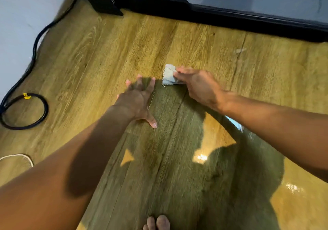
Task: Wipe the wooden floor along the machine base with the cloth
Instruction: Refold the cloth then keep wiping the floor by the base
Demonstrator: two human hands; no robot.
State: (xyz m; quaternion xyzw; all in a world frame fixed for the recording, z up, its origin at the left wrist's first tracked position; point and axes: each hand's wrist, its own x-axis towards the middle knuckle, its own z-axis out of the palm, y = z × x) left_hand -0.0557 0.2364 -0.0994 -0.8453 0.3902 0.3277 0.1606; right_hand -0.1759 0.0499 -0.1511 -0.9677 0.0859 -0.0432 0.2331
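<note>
Slip risk logged: left grip flat, empty on glossy wooden floor, cloth pinched in right grip, short of machine base.

- The left arm ran from 7 o'clock, bare from the frame edge to the left hand.
- The right arm ran from 3 o'clock, likewise bare to the right hand.
- Bare toes showed at 6 o'clock.

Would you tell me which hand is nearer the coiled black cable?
Left. The left hand lies flat right of the cable; the right hand, holding the cloth, is farther right.
</note>
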